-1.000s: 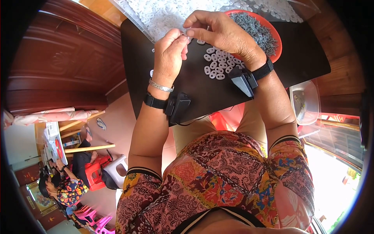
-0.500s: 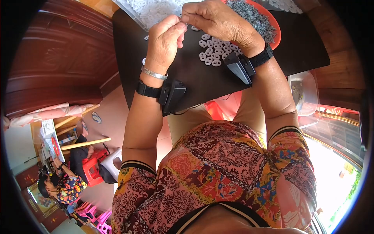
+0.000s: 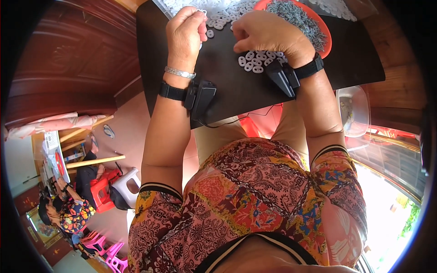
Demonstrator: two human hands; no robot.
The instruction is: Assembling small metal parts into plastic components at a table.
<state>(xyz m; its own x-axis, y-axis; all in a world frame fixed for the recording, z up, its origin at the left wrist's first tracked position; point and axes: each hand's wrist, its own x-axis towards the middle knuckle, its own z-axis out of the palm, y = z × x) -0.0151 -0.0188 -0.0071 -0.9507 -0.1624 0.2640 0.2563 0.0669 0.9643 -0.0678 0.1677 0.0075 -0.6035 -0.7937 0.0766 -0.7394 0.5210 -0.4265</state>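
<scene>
1. Left hand (image 3: 184, 34): raised over the far part of the dark desk (image 3: 350, 59), fingers curled together and pinching a small white ring-like piece (image 3: 203, 12) at the fingertips. A silver bracelet and a black wrist-strapped device (image 3: 200, 96) sat on the forearm.
2. Right hand (image 3: 266, 35): lowered palm-down, fingers bunched and pressed toward the desk just beside the loose white pieces; whether it actually pinched one could not be told, as the fingertips were hidden under the hand. A second black strapped device (image 3: 283, 78) sat at this wrist.
3. Loose white oval pieces (image 3: 255, 61): a small cluster lay on the desk right under the right hand. One single piece (image 3: 210, 33) lay apart, between the two hands.
4. Large heap of white pieces (image 3: 223, 9): at the desk's far edge, beyond both hands.
5. Red tray (image 3: 325, 34): far right of the desk, filled with small grey metal parts (image 3: 296, 18), touching the right hand's far side.
6. Clear container (image 3: 353, 111): below the desk's right edge, near the person's knee.
7. Risks, as judged: the pinched piece was small and held only by fingertips, so a loosened grip could drop it off the near edge onto the lap or floor. The right wrist, resting close to the cluster, could sweep pieces away or nudge the tray and spill the grey parts.
</scene>
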